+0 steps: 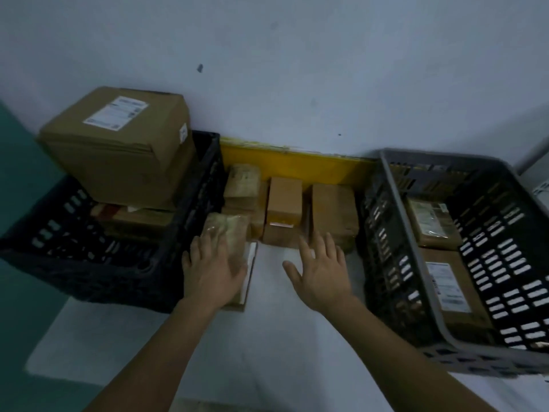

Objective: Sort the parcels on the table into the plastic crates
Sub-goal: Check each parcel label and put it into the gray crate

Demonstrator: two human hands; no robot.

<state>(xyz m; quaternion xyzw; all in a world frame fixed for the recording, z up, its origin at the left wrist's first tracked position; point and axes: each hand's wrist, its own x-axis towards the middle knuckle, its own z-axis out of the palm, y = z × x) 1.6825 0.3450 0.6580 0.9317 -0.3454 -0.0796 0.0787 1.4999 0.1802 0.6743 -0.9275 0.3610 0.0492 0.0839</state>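
Pick-up step in hand. Left hand [212, 264] rests flat, fingers straight, on a film-wrapped parcel [230, 233] on the worktop [267, 337] beside the black crate [98, 263]. Right hand [322, 273] hovers spread, empty. Next: grip and lift.

left arm: bare, reaching forward from the lower left
left hand [212, 269]: palm down, fingers straight and close together, lying flat
right arm: bare, reaching forward from the lower right
right hand [322, 273]: palm down, 5 fingers spread, holding nothing
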